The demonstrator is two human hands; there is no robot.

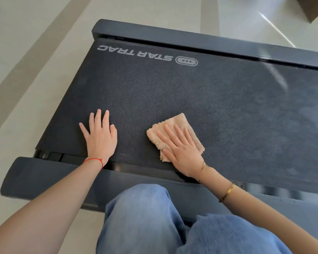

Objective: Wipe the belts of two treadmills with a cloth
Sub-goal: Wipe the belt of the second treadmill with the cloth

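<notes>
head view: a folded beige terry cloth is pressed flat onto the dark grey textured treadmill belt by the right hand, fingers straight and spread, nothing grasped. the left hand is laid palm-down, released, on the belt just left of the cloth. blue denim knees are seen before the dark side rail.
</notes>
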